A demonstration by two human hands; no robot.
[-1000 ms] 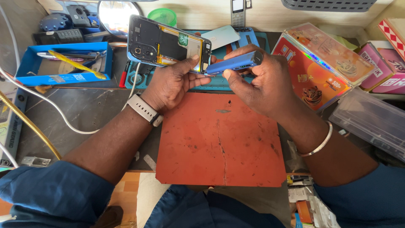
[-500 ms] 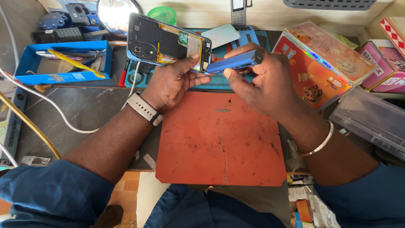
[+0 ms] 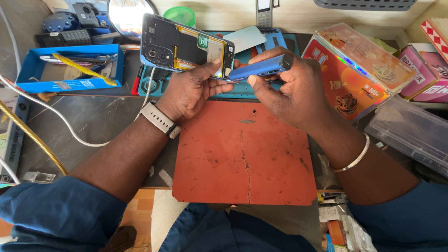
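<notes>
Left hand [image 3: 193,91] pinches the opened smartphone [image 3: 186,46] by its lower edge, back cover off, just above the red work mat [image 3: 242,154]; right hand [image 3: 291,88] is wrapped tight round a blue electric screwdriver [image 3: 261,67], tip at the phone's corner. Best to keep the bit square to the screw w/ light pressure, I'd say. Blue tool tray [image 3: 28,70] sits left of the left hand, orange box [image 3: 345,88] right of the right; nothing blocks them.

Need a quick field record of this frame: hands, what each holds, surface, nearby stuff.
left hand: holds opened phone, back cover off, insides facing up
right hand: grips blue screwdriver, tip at the phone's right end
surface: red mat, cracked down the middle
left wrist: white watch
right wrist: silver bangle
nearby left: blue tray with tools
nearby right: orange box
</notes>
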